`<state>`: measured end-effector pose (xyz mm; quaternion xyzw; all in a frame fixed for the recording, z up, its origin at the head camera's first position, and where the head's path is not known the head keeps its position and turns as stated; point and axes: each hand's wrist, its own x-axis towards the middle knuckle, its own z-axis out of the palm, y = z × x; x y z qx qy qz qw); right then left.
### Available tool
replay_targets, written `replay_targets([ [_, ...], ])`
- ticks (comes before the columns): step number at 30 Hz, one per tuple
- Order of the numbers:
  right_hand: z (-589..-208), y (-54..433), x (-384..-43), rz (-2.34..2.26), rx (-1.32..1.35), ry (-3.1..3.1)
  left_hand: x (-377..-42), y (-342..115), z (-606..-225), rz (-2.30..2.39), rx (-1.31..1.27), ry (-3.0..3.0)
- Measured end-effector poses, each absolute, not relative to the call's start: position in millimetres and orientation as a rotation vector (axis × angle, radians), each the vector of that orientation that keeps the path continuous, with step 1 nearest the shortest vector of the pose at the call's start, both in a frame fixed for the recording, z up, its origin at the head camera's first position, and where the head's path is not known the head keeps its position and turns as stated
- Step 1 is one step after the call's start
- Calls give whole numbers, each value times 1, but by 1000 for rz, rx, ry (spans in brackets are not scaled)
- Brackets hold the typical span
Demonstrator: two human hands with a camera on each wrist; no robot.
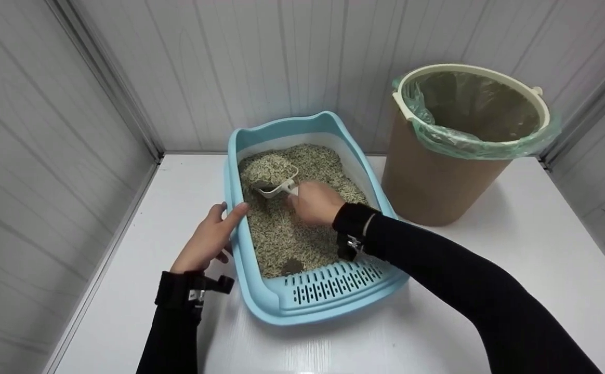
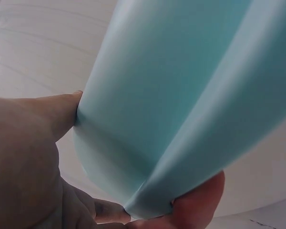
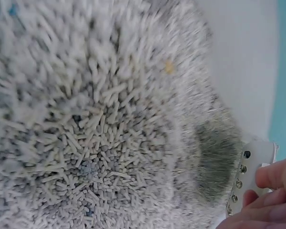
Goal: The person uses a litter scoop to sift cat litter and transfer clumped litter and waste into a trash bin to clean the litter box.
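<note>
A light blue litter box (image 1: pixel 261 298) holds pellet litter (image 1: pixel 287 234). My left hand (image 1: pixel 206 239) grips its left rim; in the left wrist view the thumb and fingers (image 2: pixel 199 202) are on either side of the blue edge. Inside the box, my right hand (image 1: pixel 317 201) holds a whitish litter scoop (image 1: pixel 277 190) by the handle. Its head is partly hidden under a mound of litter near the left wall. In the right wrist view, fingers curl at the slotted scoop (image 3: pixel 248 167), beside a dark patch (image 3: pixel 214 162) in the litter.
A brown bin (image 1: pixel 432 182) lined with a green bag (image 1: pixel 469 145) stands right of the box. Near the slotted front ledge (image 1: pixel 328 285) lies a dark clump (image 1: pixel 292 266). Both stand on a white table (image 1: pixel 141 234), with pale panels (image 1: pixel 219 67) behind and at the sides.
</note>
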<state>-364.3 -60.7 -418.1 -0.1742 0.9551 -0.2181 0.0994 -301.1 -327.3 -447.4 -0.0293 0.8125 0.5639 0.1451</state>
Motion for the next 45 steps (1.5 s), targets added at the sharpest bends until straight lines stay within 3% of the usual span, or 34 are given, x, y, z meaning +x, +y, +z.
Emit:
replay_targets([
  [12,-397,-37,-351,-745,-438,2824,-304,-329,-449,1620,-84,2356],
  [45,-397,-15,-347,-692,-499,2888,-299,-328,-450,1619,-80,2355],
])
